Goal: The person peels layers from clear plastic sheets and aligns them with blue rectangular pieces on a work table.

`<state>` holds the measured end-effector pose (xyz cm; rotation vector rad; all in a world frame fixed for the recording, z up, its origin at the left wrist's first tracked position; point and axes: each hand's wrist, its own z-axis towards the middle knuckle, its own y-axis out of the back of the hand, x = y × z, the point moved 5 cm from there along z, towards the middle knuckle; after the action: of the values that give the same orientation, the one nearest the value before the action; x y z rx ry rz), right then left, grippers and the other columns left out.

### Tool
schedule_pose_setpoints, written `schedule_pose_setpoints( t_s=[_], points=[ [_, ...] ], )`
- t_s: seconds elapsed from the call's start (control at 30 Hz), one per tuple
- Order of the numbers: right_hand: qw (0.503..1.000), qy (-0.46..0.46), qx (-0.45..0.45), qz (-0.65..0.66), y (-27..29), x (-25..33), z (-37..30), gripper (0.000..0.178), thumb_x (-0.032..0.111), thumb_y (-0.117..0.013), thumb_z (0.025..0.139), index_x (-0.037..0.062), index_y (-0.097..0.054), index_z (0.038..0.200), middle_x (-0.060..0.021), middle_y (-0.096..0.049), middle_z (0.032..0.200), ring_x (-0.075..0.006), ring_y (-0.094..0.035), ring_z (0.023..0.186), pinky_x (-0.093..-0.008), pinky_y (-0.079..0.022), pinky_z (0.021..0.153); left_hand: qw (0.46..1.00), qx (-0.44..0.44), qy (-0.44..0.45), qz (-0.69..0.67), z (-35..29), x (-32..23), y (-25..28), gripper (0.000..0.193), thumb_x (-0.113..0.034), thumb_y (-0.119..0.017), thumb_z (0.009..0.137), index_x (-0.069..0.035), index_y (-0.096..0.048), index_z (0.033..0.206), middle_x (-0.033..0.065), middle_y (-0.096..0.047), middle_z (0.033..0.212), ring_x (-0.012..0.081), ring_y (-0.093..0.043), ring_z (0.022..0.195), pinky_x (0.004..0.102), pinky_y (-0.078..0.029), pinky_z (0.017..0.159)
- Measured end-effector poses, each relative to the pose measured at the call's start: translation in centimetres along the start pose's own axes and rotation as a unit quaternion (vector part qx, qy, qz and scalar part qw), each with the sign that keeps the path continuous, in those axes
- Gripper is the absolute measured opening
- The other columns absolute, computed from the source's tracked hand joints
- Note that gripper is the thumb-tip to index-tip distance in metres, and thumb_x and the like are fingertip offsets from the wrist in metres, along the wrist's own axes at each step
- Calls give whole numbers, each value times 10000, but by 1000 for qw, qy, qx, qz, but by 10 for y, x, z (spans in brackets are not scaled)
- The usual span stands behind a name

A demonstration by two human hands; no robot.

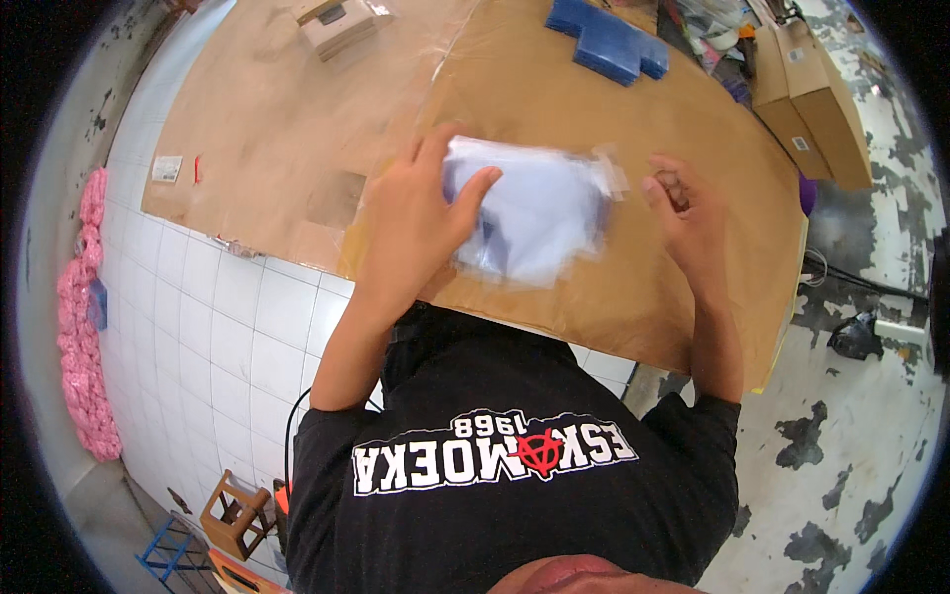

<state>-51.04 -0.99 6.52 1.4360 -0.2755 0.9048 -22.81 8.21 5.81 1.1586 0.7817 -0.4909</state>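
Note:
A stack of pale, bluish-white clear plastic sleeves or sheets (544, 213) lies near the front edge of the brown-covered table, blurred by motion. At its left side my left hand (421, 213) grips it, thumb over the top and fingers along the far left edge. A loose translucent flap (611, 173) sticks out at the stack's right end. My right hand (688, 213) is held just right of the stack, apart from it, with its fingers curled into a loose fist. Nothing shows between those fingers.
Blue plastic packs (609, 45) lie at the far side of the table (693, 297). A small carton (336, 28) sits at the far left. Brown cardboard boxes (807, 104) stand along the right edge. Pink wrapped bundles (84, 337) line the left wall; a wooden stool (236, 515) is behind.

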Motion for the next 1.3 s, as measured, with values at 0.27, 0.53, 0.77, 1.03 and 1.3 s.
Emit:
schedule_pose_setpoints(
  t_s=[0.27, 0.53, 0.77, 1.03, 1.3],
  points=[
    [951, 254, 136, -117, -15, 14, 36, 412, 63, -714, 813, 37, -614, 1212, -159, -640, 1194, -332, -584, 1135, -404, -457, 967, 968, 33, -241, 64, -2, -34, -9, 505, -315, -751, 824, -43, -611, 1225, 176, -591, 1216, 364, -578, 1099, 455, -471, 921],
    [912, 223, 309, -150, -35, -3, 83, 541, 80, -794, 680, 50, -576, 1174, -88, -601, 945, -275, -580, 947, -390, -475, 824, 934, 107, -329, 88, 3, -46, -67, 535, -373, -684, 880, -30, -567, 1274, 180, -551, 1292, 370, -532, 1195, 506, -397, 1064],
    [903, 136, 389, -119, -44, -7, 94, 280, 72, -784, 741, 33, -602, 950, -34, -575, 750, -168, -550, 685, -329, -456, 615, 923, 105, -350, 120, 9, -42, -84, 489, -382, -657, 900, -34, -584, 1237, 144, -587, 1240, 319, -537, 1191, 531, -348, 1097],
    [927, 15, 360, 103, -42, -9, 91, 170, 204, -616, 960, 48, -630, 893, 6, -616, 758, -83, -557, 687, -262, -462, 598, 912, 84, -375, 147, 7, -36, -92, 412, -356, -666, 891, -86, -601, 1195, 101, -601, 1181, 266, -539, 1155, 522, -321, 1063],
    [968, 11, 183, 172, -26, -4, 109, 208, 241, -601, 991, 44, -645, 940, 11, -600, 700, -61, -542, 597, -232, -443, 513, 905, 71, -389, 157, 5, -40, -91, 409, -344, -694, 862, -125, -605, 1195, 69, -584, 1132, 241, -526, 1093, 471, -327, 966]
  ],
)
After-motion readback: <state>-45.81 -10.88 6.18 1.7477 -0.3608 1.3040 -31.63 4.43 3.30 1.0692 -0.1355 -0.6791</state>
